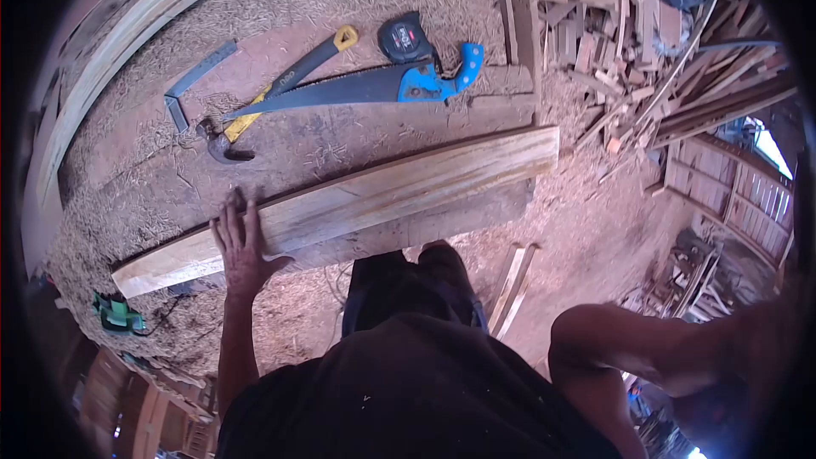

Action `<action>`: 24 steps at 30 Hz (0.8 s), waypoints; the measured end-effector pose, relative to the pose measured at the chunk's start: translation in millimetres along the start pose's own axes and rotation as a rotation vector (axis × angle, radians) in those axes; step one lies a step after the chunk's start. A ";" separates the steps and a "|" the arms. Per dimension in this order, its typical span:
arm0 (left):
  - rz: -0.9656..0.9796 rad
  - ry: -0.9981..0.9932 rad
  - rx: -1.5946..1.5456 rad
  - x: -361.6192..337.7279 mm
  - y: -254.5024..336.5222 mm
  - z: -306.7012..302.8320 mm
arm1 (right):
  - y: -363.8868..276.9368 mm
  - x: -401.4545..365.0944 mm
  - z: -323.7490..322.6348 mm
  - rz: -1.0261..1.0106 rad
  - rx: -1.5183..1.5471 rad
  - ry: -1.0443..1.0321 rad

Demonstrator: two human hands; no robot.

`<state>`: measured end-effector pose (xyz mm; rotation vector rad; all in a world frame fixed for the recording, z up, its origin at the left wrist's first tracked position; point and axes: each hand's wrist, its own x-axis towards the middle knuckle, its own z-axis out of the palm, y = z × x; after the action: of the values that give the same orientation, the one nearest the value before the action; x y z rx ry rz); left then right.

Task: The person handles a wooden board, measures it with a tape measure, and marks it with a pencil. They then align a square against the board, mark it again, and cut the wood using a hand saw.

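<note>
A long wooden plank (399, 191) lies slantwise along the near side of a wooden workbench (365, 132). My left hand (242, 251) rests on the plank's left part, fingers spread and reaching over its far edge, thumb apart. My right arm (629, 336) is bent up at the right edge of the view, and its hand does not show. Beyond the plank lie a handsaw with a blue handle (438, 81), a claw hammer with a yellow and black handle (289, 76), a black tape measure (405, 37) and a try square (195, 81).
Wood shavings cover much of the bench. A green power tool (119, 314) sits beyond the plank's left end. Offcuts (616, 76) are heaped at the upper right. Two thin strips (512, 289) lie on the floor. A curved timber (110, 76) stands at the far left.
</note>
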<state>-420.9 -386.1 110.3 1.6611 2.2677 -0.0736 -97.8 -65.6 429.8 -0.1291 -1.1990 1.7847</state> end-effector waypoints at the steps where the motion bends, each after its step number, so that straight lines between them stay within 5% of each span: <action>1: -0.022 0.016 0.069 -5.6 -15.5 11.5 | 2.8 2.4 -2.9 0.017 -0.019 -0.004; 5: -0.043 -0.085 0.018 5.3 -26.5 -2.6 | 30.5 -2.7 -32.3 0.121 -0.210 0.058; 8: 0.062 0.017 0.031 7.2 -31.8 -2.9 | 99.3 -18.8 -82.9 0.411 -0.536 0.226; 10: 0.029 -0.004 0.031 15.3 -30.3 -7.8 | 177.4 -39.8 -133.6 0.654 -0.891 0.190; 11: 0.041 0.037 0.004 22.9 -30.9 -11.4 | 212.1 -55.1 -160.8 0.762 -1.366 -0.036; 12: 0.053 0.045 0.007 30.2 -36.8 -13.1 | 252.5 -86.5 -193.3 0.386 -1.809 -0.199; 14: 0.077 0.053 0.043 44.5 -48.3 -17.1 | 268.5 -92.2 -213.7 0.531 -1.897 -0.348; 17: 0.059 0.026 0.072 56.0 -63.4 -16.7 | 285.1 -93.8 -217.4 0.351 -2.085 -0.346; 20: -0.019 -0.031 0.099 56.9 -71.1 -16.4 | 265.5 -85.2 -220.4 0.431 -1.995 -0.419; 24: -0.063 -0.032 0.100 52.9 -74.9 -9.5 | 185.7 -96.3 -207.3 0.155 -1.661 -0.234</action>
<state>-507.3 -359.2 92.6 1.6244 2.3274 -0.2295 -51.9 -12.4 143.8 -0.9685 -2.5730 0.4618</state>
